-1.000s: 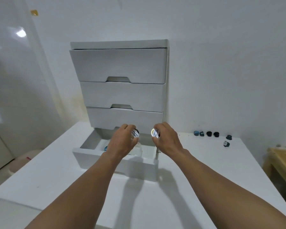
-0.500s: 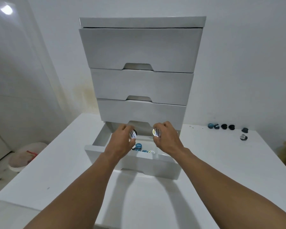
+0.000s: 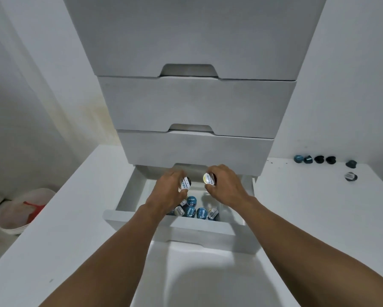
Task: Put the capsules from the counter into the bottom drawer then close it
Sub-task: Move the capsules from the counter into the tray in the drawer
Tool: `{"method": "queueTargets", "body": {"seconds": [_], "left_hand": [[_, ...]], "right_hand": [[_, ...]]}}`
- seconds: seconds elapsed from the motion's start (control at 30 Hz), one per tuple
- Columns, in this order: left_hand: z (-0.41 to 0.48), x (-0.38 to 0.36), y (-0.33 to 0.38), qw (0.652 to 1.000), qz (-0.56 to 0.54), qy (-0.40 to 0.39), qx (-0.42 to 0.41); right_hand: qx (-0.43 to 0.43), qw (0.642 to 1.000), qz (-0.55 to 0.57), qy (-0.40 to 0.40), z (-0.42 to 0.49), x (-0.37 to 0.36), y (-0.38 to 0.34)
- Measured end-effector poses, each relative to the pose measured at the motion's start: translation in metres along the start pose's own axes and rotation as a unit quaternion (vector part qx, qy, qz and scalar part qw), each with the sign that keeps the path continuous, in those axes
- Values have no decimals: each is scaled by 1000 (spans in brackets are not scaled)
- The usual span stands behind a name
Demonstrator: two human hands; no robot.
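A: Each hand pinches one capsule, the left hand (image 3: 167,193) on the dark capsule (image 3: 185,183), the right hand (image 3: 224,189) on the foil-topped capsule (image 3: 208,179), above the open bottom drawer (image 3: 177,229).

B: Dropping step, likely. The drawer above overhangs closely, though open room lies below, beside the stored capsules (image 3: 195,210). Six capsules (image 3: 325,162) wait on the counter (image 3: 296,207).

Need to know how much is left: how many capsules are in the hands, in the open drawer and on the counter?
In hands: 2, left hand and right hand hold one each
In bottom drawer: at least 6 visible, some hidden
On counter: 6
Total: at least 14
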State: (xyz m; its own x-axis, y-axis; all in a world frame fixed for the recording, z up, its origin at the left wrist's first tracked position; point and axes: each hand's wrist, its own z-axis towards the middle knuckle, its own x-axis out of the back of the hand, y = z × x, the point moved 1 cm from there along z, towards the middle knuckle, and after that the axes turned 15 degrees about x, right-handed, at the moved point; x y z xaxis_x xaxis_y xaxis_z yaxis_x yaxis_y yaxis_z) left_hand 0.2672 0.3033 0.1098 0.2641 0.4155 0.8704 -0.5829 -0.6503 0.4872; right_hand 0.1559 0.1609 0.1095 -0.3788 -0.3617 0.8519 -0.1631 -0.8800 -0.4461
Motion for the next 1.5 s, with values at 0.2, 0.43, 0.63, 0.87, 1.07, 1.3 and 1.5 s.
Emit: {"method": "queueTargets", "body": {"seconds": [0.2,0.43,0.63,0.87,1.07,1.3,1.5], "left_hand": [[31,-29,-16,999,2,-51,-4],[58,-58,-25,993,-6,-118,5],[73,-80,-31,990,-19,-140,-20],[79,-99,-34,985,-16,-164,-51],[84,-115,-35,976,11,-211,-43],[86,-129,-39,976,-1,-214,-49],[89,-136,-42,976,-9,-213,-54]], "right_hand": [[-37,999,9,-39,3,-28,23],[-103,994,32,-32,10,-50,41],[-119,991,22,-53,12,-61,53],[-139,986,22,-88,12,-77,65],[-143,982,17,-122,15,-87,79],[-150,978,27,-145,13,-98,93],[-149,976,24,-158,12,-103,99]]}}
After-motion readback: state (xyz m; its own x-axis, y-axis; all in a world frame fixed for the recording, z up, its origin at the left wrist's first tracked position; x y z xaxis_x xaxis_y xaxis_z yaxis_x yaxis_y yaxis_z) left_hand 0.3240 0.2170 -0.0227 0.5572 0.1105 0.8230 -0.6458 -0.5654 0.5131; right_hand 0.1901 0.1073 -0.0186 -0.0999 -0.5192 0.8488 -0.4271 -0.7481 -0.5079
